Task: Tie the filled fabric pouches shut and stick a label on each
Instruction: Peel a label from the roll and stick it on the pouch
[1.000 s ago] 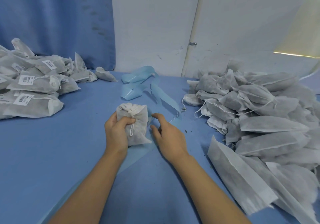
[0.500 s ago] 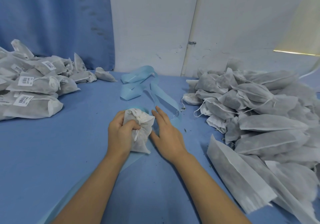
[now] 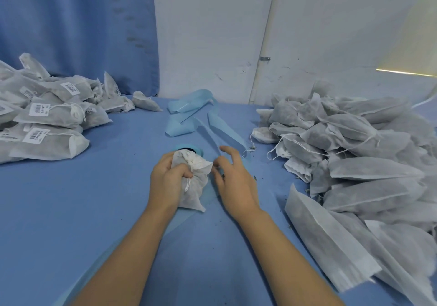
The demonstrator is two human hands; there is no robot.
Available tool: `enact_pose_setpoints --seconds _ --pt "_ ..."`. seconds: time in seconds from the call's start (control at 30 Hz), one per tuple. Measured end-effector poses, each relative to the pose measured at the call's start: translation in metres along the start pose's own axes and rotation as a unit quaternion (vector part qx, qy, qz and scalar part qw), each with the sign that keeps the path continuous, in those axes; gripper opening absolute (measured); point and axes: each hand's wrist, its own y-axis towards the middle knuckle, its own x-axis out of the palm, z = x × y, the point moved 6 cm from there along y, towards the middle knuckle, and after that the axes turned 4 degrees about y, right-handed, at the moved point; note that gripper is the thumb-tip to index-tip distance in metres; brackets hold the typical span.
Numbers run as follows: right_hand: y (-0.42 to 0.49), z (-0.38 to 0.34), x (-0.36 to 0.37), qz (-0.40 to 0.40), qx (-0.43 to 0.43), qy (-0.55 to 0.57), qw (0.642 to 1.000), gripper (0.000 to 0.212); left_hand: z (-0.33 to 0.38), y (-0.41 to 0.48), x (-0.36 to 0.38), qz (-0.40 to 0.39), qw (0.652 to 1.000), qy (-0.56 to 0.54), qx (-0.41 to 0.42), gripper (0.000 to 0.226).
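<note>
My left hand (image 3: 169, 182) grips a filled white fabric pouch (image 3: 195, 184) by its gathered neck, just above the blue table (image 3: 94, 199); a white drawstring hangs from my fingers. My right hand (image 3: 234, 180) hovers right beside the pouch with fingers loosely curled, its fingertips at the pouch's bunched top; whether they touch it I cannot tell. Behind the pouch peeks a light-blue roll (image 3: 189, 148) of label backing, mostly hidden.
A pile of labelled pouches (image 3: 45, 121) lies at the left. A large heap of unlabelled pouches (image 3: 354, 152) fills the right side. Loose light-blue backing strips (image 3: 186, 116) curl at the table's back middle. A wall and a blue curtain stand behind.
The left hand has brought the pouch slightly forward over the roll and bunched its neck tighter. The right hand has shifted from flat beside the pouch to curled fingers at its top.
</note>
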Motion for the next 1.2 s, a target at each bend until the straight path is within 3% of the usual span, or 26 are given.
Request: enact_pose_setpoints --seconds 0.17,0.27,0.37,0.43,0.6,0.8,0.9,0.97,1.1,1.2 --pt "0.001 0.015 -0.007 0.034 0.061 0.002 0.998 0.018 -0.001 0.0 0.0 0.002 1.0 0.026 0.014 0.025" --pt "0.0 0.024 -0.01 0.076 0.107 0.015 0.991 0.013 -0.002 0.001 -0.001 -0.008 1.0 0.01 -0.003 0.012" --pt "0.0 0.04 -0.014 0.094 0.181 0.035 0.978 0.012 0.0 -0.001 0.004 -0.057 0.996 0.07 0.027 0.034" --pt "-0.001 0.044 -0.016 0.098 0.193 0.045 0.975 0.014 0.002 -0.003 0.01 -0.076 0.982 0.156 0.07 0.037" --pt "-0.001 0.044 -0.016 0.106 0.185 0.051 0.976 0.015 0.003 -0.003 0.018 -0.055 0.923 0.363 0.115 0.016" --pt "-0.002 0.043 -0.016 0.102 0.191 0.049 0.975 0.022 0.003 -0.008 0.027 -0.057 0.881 0.455 0.113 0.017" --pt "-0.002 0.038 -0.014 0.093 0.172 0.03 0.98 0.022 0.002 -0.009 0.031 -0.065 0.884 0.448 0.112 0.025" --pt "-0.002 0.036 -0.014 0.087 0.16 0.013 0.983 0.022 0.002 -0.01 0.032 -0.077 0.895 0.421 0.125 0.018" --pt "-0.003 0.027 -0.017 0.106 0.114 0.031 0.987 0.02 0.006 -0.016 0.039 -0.156 0.903 0.354 0.185 0.018" --pt "-0.003 0.019 -0.021 0.126 0.075 0.052 0.988 0.021 0.004 -0.015 0.04 -0.182 0.93 0.284 0.143 0.019"
